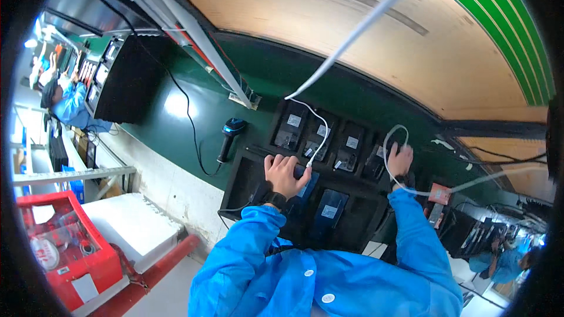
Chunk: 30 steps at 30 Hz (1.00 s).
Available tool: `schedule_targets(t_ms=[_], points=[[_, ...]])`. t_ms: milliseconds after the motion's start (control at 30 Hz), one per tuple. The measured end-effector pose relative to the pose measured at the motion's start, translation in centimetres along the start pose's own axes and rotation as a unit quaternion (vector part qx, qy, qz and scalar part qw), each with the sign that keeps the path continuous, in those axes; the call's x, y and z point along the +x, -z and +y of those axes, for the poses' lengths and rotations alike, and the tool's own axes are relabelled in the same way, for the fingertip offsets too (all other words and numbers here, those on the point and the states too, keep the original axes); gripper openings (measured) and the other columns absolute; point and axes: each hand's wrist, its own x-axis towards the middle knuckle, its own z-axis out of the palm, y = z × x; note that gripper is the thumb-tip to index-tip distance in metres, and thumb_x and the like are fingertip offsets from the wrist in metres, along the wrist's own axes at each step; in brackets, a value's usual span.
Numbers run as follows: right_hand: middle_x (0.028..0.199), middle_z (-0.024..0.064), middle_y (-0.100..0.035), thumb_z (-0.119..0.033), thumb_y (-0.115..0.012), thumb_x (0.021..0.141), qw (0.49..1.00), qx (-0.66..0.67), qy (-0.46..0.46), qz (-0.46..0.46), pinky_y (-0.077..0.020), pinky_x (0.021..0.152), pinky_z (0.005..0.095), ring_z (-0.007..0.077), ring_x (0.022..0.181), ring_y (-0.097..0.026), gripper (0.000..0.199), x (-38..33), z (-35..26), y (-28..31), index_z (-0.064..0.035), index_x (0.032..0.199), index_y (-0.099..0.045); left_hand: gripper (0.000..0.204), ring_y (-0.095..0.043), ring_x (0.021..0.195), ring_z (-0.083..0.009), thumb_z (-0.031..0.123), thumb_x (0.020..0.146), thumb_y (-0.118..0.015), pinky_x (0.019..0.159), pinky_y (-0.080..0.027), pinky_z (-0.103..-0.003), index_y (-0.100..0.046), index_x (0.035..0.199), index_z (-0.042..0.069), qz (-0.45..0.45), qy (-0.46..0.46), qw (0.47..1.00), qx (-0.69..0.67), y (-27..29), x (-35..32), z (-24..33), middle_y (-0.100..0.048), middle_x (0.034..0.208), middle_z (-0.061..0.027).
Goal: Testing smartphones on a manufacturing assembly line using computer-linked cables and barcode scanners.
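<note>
A black tray (pixel 252 170) on the green bench holds several dark phones in slots, each with a small white label. My left hand (pixel 286 173) presses down on a blue-edged phone (pixel 308 183) in the near row, fingers wrapped over its top. A thin white cable (pixel 320 132) runs from overhead down to that phone. My right hand (pixel 400 159) is at the right end of the far row, closed on a looped white cable (pixel 389 141) beside a phone (pixel 374 161). Both sleeves are blue.
A black handheld scanner (pixel 230 136) lies left of the tray, its cord trailing over the green bench (pixel 194 123). A black cabinet (pixel 126 79) stands beyond. A red crate (pixel 64 240) and white foam box (pixel 132 229) sit lower left. Blue-coated co-workers (pixel 70 103) work at both sides.
</note>
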Motion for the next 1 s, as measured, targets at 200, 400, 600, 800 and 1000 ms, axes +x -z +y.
schedule_targets(t_ms=[200,400,600,800,1000], points=[[0.112,0.0298,-0.054,-0.054,-0.063,0.085,0.945,0.140,-0.233,-0.181,-0.0410,0.091,0.0476,0.0421,0.109,-0.052,0.075,-5.2,3.6,-2.4,0.0116,0.117,-0.045,0.031,-0.055,0.074,-0.0243,0.038,0.074,-0.068,0.081,-0.038,-0.040,-0.060,0.071,0.008,-0.005,-0.004,1.000,0.004,-0.3,-0.2,0.1,-0.062,0.069,-0.0079],[0.108,0.0185,-0.054,-0.043,-0.064,0.089,0.926,0.303,-0.202,-0.098,-0.0409,0.090,0.0389,0.0310,0.105,-0.054,0.053,1.1,3.0,-6.3,0.0022,0.106,-0.042,0.030,-0.055,0.075,-0.0244,0.037,0.074,-0.068,0.082,-0.038,-0.040,-0.059,0.071,0.008,-0.001,0.001,1.000,0.020,0.7,-0.6,-0.1,-0.061,0.069,-0.0076],[0.087,0.0162,-0.057,-0.047,-0.060,0.091,0.956,0.197,-0.212,-0.037,-0.0434,0.074,0.0401,0.0287,0.082,-0.056,0.052,9.8,8.2,-6.1,0.0042,0.098,-0.051,0.027,-0.055,0.075,-0.0252,0.035,0.076,-0.067,0.082,-0.037,-0.041,-0.060,0.072,0.009,0.002,-0.027,1.000,-0.003,-0.6,0.0,0.3,-0.061,0.069,-0.0072],[0.104,0.0266,-0.059,-0.042,-0.055,0.093,0.992,0.112,-0.052,0.037,-0.0427,0.089,0.0463,0.0421,0.102,-0.054,0.051,-3.2,16.4,-3.2,0.0057,0.112,-0.055,0.027,-0.055,0.073,-0.0243,0.034,0.076,-0.067,0.077,-0.037,-0.041,-0.058,0.069,0.009,0.008,-0.046,0.999,-0.014,-0.8,-0.1,0.4,-0.059,0.066,-0.0058],[0.107,0.0169,-0.058,-0.034,-0.073,0.084,0.890,0.309,-0.335,0.010,-0.0436,0.084,0.0333,0.0233,0.093,-0.055,0.052,-22.3,10.9,0.4,0.0044,0.112,-0.051,0.028,-0.055,0.072,-0.0260,0.033,0.079,-0.065,0.078,-0.036,-0.041,-0.057,0.069,0.009,0.037,-0.059,0.998,0.008,-0.2,-0.3,0.5,-0.061,0.066,-0.0073]])
